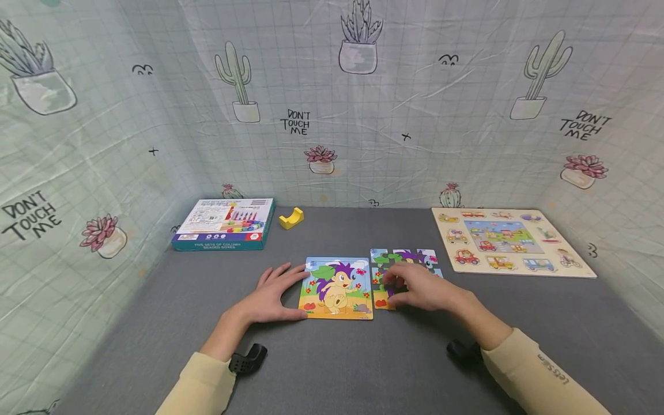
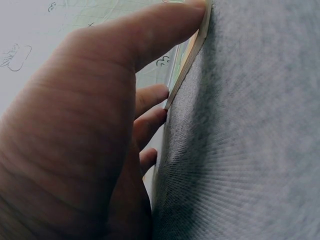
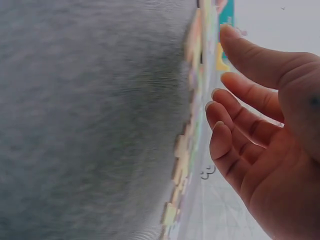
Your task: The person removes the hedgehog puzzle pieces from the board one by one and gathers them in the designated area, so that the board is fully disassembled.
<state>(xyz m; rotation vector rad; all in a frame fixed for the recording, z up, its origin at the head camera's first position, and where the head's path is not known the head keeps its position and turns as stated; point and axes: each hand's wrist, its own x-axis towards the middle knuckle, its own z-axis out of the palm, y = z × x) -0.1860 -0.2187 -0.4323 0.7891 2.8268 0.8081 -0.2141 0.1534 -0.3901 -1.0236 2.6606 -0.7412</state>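
A square hedgehog picture board [image 1: 338, 288] lies on the grey table in the middle of the head view. My left hand [image 1: 272, 295] spans its left side, thumb at the near corner and index finger at the far part of the edge. In the left wrist view the thumb tip meets the board's edge [image 2: 187, 67]. Just right of the board are several loose jigsaw pieces [image 1: 381, 303] with parts of a similar picture. Over them hovers my right hand [image 1: 425, 286], fingers loosely bent and nothing between thumb and fingertips; it hides some pieces.
A flat box [image 1: 223, 225] of beaded columns lies at the back left, with a yellow curved block [image 1: 291, 218] beside it. At the back right is a wooden vehicle puzzle board [image 1: 510, 242]. A patterned cloth [image 1: 332, 104] rises behind the table.
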